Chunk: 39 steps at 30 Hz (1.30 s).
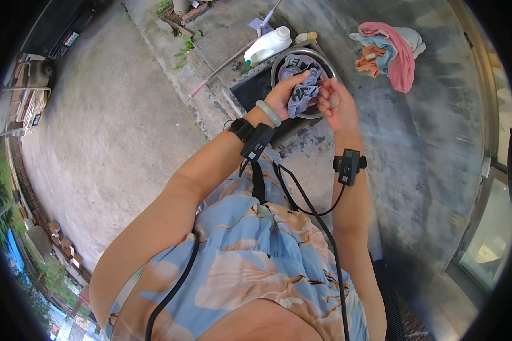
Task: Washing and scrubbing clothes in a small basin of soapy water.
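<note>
My left hand (pixel 285 94) is closed on a wet-looking grey cloth garment (pixel 303 91) with dark lettering, bunched above a round metal basin (pixel 333 70). Close against the garment's right side is my right hand (pixel 337 102), its fingers curled with a small pale patch, perhaps suds, on them; whether they grip the cloth cannot be told. More of the grey fabric lies in the basin, where something pinkish shows behind it. The basin rests over a dark rectangular trough (pixel 251 89).
A white plastic jug (pixel 268 46) and a smaller capped bottle (pixel 306 37) stand behind the basin. A pink-ended pole (pixel 224 68) lies left of it. Pink, blue and orange cloths (pixel 388 53) are heaped on the concrete at the right. Cables hang before my dress.
</note>
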Each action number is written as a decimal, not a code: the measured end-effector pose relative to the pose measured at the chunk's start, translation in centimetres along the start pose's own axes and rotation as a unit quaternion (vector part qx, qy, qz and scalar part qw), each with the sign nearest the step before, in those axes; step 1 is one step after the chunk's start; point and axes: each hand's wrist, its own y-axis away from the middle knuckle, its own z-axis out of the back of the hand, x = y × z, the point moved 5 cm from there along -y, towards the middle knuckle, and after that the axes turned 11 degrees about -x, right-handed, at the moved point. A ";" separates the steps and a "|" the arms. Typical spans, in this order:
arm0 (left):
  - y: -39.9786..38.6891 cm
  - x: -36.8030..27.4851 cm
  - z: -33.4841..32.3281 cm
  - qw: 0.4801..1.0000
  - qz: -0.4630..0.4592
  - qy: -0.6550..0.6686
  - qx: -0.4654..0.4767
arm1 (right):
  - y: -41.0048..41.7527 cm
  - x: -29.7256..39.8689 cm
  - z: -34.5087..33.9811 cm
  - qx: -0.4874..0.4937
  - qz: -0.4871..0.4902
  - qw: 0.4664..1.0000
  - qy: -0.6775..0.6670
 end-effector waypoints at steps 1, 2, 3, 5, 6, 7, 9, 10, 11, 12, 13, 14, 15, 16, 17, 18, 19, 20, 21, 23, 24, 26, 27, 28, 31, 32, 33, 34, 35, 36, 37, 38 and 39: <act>0.3 0.0 -0.2 0.999 -0.012 -0.028 -0.015 | -0.2 0.2 0.3 -0.051 0.004 0.996 0.069; 0.4 0.2 -0.1 0.999 -0.009 -0.029 -0.015 | -0.3 0.5 0.6 -0.102 0.009 0.985 0.137; 0.6 0.1 0.1 0.993 -0.052 -0.103 -0.026 | -0.3 0.7 0.0 -0.104 0.009 0.985 0.136; 0.7 -0.2 0.2 0.979 -0.094 -0.177 -0.035 | -0.2 0.8 -1.3 -0.103 0.024 0.951 0.290; 0.5 -0.4 0.2 0.975 -0.106 -0.191 -0.031 | -0.2 0.8 -0.8 -0.104 0.025 0.951 0.290; 0.3 -0.6 0.1 0.971 -0.117 -0.205 -0.026 | -0.2 0.9 -0.2 -0.088 0.039 0.965 0.242; -0.2 -1.1 0.7 0.979 -0.118 -0.164 -0.022 | 0.2 1.1 -0.2 -0.069 0.053 0.977 0.196; -0.5 -1.3 1.2 0.985 -0.118 -0.123 -0.019 | 0.7 1.7 -0.7 -0.062 0.090 0.986 0.127; -0.8 -1.3 1.6 0.985 -0.121 -0.122 -0.019 | 1.2 2.4 -1.2 -0.054 0.126 0.989 0.058; -0.9 -1.5 1.9 0.988 -0.136 -0.055 -0.041 | 1.5 2.7 -1.6 -0.053 0.127 0.989 0.058; -1.0 -1.8 2.3 0.987 -0.150 0.013 -0.062 | 1.8 3.0 -2.3 -0.037 0.139 0.989 0.032; -1.0 -1.8 2.3 0.981 -0.182 -0.013 -0.064 | 2.2 3.4 -3.1 -0.022 0.150 0.988 0.006; -0.9 -1.8 2.2 0.981 -0.182 -0.013 -0.062 | 2.7 3.5 -4.0 -0.022 0.152 0.988 0.007; -0.9 -1.6 2.4 0.985 -0.159 -0.002 -0.067 | 3.3 3.6 -5.3 -0.009 0.158 0.987 -0.012; -1.0 -1.4 2.7 0.988 -0.136 0.009 -0.072 | 3.5 3.7 -6.0 0.005 0.163 0.986 -0.030; -1.8 -1.1 4.3 0.984 -0.140 -0.016 -0.108 | 3.2 3.4 -6.1 0.011 0.162 0.986 -0.027; -1.2 -0.9 3.3 0.985 -0.136 -0.017 -0.106 | 2.9 3.0 -5.7 0.065 0.179 0.980 -0.050; -0.3 0.0 1.8 0.992 -0.089 0.065 -0.055 | 2.9 2.8 -5.3 0.119 0.195 0.971 -0.073; 0.6 0.3 0.9 0.988 -0.049 0.149 -0.006 | 2.9 2.1 -5.4 0.122 0.192 0.971 -0.072; 0.5 -0.2 1.6 0.978 -0.050 0.201 0.041 | 3.1 0.6 -4.8 -0.045 0.278 0.927 0.247; -0.3 -0.6 2.5 0.981 -0.084 0.171 0.028 | 3.2 -0.5 -4.1 -0.053 0.283 0.889 0.358; 0.0 -0.9 2.6 0.982 -0.110 0.153 0.032 | 3.2 -2.1 -2.0 -0.058 0.256 0.861 0.436; 0.2 -1.2 2.3 0.982 -0.109 0.152 0.030 | 3.1 -2.8 -1.5 -0.056 0.229 0.827 0.511; 0.3 -1.7 2.3 0.982 -0.121 0.142 0.029 | 4.8 -1.1 -3.1 -0.128 0.238 0.788 0.553; 0.8 -2.1 1.5 0.983 -0.117 0.135 0.030 | 5.6 1.8 -2.6 -0.222 0.346 0.834 0.368; 0.9 -2.0 1.2 0.984 -0.103 0.139 0.033 | 6.0 1.8 -3.0 -0.222 0.347 0.834 0.368; 1.2 -2.1 1.2 0.985 -0.093 0.143 0.033 | 7.2 2.1 -6.1 -0.186 0.400 0.813 0.379; 1.1 -1.4 1.0 0.987 -0.066 0.147 0.017 | 8.3 2.5 -7.9 -0.159 0.454 0.785 0.390; 1.0 -0.3 1.0 0.988 -0.037 0.145 -0.029 | 7.5 2.2 -8.0 -0.163 0.458 0.783 0.389; 1.9 1.3 -1.0 0.983 -0.032 0.182 0.019 | 6.2 1.4 -8.8 -0.117 0.535 0.623 0.558; 2.8 2.4 -2.5 0.973 -0.029 0.220 0.063 | 4.9 -0.3 -9.3 -0.059 0.574 0.428 0.696; 2.5 2.9 -2.1 0.973 -0.027 0.219 0.063 | 3.8 -0.8 -8.5 -0.062 0.574 0.428 0.696; 1.2 3.6 -0.6 0.983 -0.010 0.183 0.000 | 2.4 -0.2 -6.9 -0.119 0.540 0.495 0.671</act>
